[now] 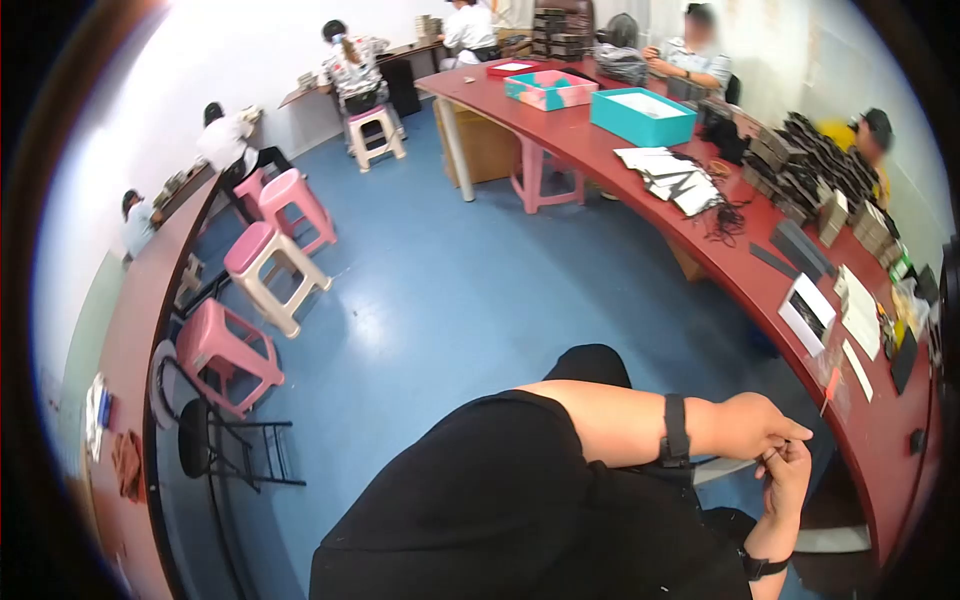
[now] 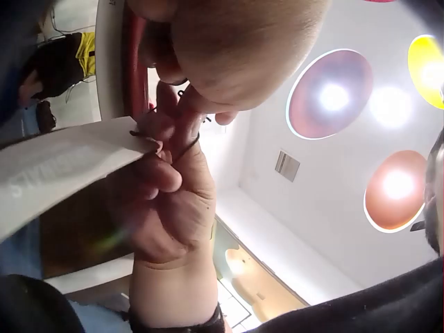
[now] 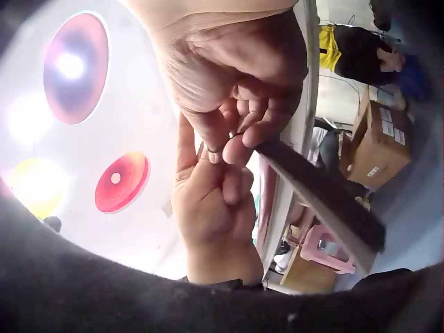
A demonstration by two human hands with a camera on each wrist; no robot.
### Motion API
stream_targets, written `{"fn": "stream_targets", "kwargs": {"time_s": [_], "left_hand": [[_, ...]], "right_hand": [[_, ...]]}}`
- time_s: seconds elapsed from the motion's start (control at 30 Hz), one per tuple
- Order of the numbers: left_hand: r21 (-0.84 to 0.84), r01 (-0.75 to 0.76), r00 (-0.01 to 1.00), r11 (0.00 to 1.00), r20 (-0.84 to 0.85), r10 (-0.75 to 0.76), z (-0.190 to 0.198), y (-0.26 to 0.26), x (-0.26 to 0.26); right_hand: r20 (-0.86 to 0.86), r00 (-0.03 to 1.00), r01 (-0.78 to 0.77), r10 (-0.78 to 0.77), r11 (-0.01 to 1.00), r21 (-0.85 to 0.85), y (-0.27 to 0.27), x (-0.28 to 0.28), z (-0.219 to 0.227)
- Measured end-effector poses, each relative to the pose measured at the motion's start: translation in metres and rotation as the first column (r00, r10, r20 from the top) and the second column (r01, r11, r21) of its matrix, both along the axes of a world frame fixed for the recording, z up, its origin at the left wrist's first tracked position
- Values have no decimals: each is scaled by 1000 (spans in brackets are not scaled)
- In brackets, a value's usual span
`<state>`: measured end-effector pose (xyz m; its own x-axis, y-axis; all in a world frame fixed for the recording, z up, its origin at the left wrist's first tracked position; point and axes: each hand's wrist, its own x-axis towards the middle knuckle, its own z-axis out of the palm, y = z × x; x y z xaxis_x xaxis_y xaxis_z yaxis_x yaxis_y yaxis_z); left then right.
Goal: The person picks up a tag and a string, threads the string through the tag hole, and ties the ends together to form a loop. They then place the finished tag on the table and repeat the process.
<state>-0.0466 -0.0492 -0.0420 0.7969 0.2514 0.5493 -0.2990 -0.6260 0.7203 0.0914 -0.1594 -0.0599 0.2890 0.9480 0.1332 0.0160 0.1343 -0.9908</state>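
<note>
My left hand and right hand meet fingertip to fingertip near the table's front edge. In the left wrist view a stiff white card with faint raised lettering sticks out to the left, its narrow end at the curled fingers of the right hand, which hold it. A thin black cord runs from that end across a right finger. The left hand pinches the cord above. The right wrist view has the card in shadow; fingers partly hide the cord.
The curved red table bears white cards, a tangle of black cords, stacked dark pieces and a teal box. Pink stools and a black folding chair stand left. Several people sit at the tables.
</note>
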Motion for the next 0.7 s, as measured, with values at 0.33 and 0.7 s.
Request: {"fn": "stream_targets", "kwargs": {"time_s": [0.33, 0.7], "left_hand": [[-336, 218, 873, 916, -353, -338, -14, 4, 5], [194, -78, 899, 978, -410, 153, -28, 20, 2]], "right_hand": [[46, 998, -35, 34, 999, 20, -5, 4, 37], [687, 567, -174, -454, 749, 639, -2, 4, 43]]}}
